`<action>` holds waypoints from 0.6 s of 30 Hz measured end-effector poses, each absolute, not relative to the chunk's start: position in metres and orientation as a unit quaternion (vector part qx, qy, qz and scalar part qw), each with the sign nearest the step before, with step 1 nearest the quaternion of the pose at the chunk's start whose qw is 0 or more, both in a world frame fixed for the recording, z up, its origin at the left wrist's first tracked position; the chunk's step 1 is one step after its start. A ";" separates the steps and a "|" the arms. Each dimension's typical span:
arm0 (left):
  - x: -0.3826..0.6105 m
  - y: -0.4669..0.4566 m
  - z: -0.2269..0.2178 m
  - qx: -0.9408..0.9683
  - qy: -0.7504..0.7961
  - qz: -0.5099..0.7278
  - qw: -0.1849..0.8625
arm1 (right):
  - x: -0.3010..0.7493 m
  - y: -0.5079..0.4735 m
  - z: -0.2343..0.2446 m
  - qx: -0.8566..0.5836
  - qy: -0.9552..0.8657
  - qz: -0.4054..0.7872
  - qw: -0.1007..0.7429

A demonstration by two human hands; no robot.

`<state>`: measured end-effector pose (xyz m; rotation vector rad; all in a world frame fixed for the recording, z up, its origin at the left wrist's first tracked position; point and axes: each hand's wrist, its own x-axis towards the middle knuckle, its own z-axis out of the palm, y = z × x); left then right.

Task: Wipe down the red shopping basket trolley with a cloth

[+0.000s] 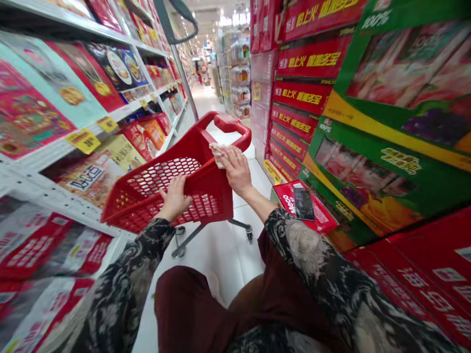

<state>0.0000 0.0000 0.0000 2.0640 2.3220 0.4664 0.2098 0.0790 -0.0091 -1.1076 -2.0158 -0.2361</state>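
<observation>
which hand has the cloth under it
The right hand, its fingers over the pale cloth near the red cart's handle; the left hand rests bare on the basket's side.

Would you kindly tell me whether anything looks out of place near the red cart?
Yes: a dark, phone-like item lies loose on a red box right of the red cart. It looks odd among boxed goods like the green cartons. The visible floor shows no spill.

Room is found between the red mesh-sided plastic cart and stacked red cardboard cartons — hemmed in leftward by white metal shelving.
</observation>
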 end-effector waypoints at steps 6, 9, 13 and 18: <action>0.002 0.015 0.004 0.643 0.749 0.162 0.008 | 0.203 0.110 -0.009 -0.442 -0.785 -0.093 0.424; 0.002 0.017 0.001 0.636 0.750 0.184 0.003 | 0.201 0.122 -0.013 -0.412 -0.789 -0.091 0.446; 0.002 0.018 -0.002 0.627 0.754 0.195 0.002 | 0.199 0.124 -0.032 -0.392 -0.779 -0.072 0.483; 0.004 0.015 -0.008 0.610 0.759 0.224 -0.022 | 0.198 0.107 -0.065 -0.399 -0.774 -0.050 0.489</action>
